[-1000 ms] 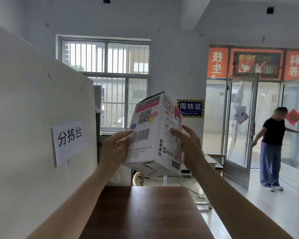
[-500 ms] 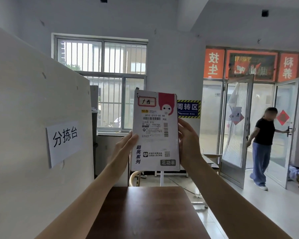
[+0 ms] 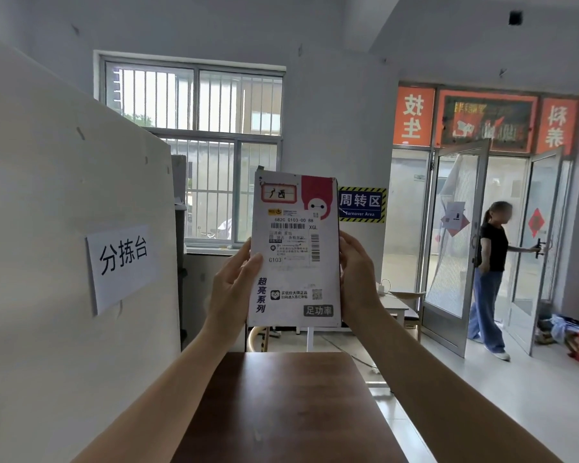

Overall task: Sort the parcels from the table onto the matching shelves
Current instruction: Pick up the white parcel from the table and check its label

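Note:
A white parcel box (image 3: 295,252) with a red corner and a shipping label is held upright at eye level, label face toward me. A red-framed tag near its top reads 广西. My left hand (image 3: 233,292) grips its left edge and my right hand (image 3: 358,279) grips its right edge. It hangs above the far end of the dark brown table (image 3: 288,406). No shelves are in view.
A white partition (image 3: 47,228) with a paper sign (image 3: 122,262) stands along the left. Behind are a barred window (image 3: 194,145) and a blue area sign (image 3: 361,204). At the right a person (image 3: 490,275) stands at open glass doors (image 3: 455,242); bags lie on the floor there.
The box has been turned from a corner-on tilt to its label face squarely toward me. Both hands have kept hold of its sides. The person at the doors has turned around.

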The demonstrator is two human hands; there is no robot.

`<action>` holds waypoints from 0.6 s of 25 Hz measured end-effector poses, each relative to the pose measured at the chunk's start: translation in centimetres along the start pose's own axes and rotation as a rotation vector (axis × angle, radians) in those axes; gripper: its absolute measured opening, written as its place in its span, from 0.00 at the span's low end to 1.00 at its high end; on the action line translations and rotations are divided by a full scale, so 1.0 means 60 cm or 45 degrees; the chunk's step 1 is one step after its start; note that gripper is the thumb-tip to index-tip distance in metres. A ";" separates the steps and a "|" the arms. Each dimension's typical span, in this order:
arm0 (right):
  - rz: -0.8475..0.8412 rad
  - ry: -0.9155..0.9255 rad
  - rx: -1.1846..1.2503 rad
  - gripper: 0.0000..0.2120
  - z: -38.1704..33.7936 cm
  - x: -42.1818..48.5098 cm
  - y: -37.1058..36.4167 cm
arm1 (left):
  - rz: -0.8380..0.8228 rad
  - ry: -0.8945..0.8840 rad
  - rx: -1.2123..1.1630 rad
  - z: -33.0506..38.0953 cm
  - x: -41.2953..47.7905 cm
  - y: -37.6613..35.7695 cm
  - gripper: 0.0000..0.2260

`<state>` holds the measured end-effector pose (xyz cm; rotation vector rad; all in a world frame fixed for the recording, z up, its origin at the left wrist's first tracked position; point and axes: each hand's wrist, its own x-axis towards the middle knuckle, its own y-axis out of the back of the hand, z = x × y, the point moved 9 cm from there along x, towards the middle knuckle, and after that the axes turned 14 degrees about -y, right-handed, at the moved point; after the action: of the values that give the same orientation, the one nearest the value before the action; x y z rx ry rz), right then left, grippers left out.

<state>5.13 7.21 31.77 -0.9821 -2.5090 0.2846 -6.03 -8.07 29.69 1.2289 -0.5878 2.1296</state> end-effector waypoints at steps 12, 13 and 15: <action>-0.274 -0.034 0.114 0.13 0.071 -0.023 -0.202 | 0.140 0.046 0.304 0.082 -0.020 0.192 0.18; -0.316 -0.046 0.149 0.12 0.082 -0.030 -0.228 | 0.165 0.048 0.359 0.097 -0.027 0.218 0.18; -0.436 -0.085 0.202 0.11 0.102 -0.043 -0.286 | 0.233 0.050 0.458 0.132 -0.044 0.262 0.20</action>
<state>-6.22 -7.26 31.30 -0.4784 -2.6117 0.4067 -11.01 -25.18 29.91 1.3602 -0.3165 2.4865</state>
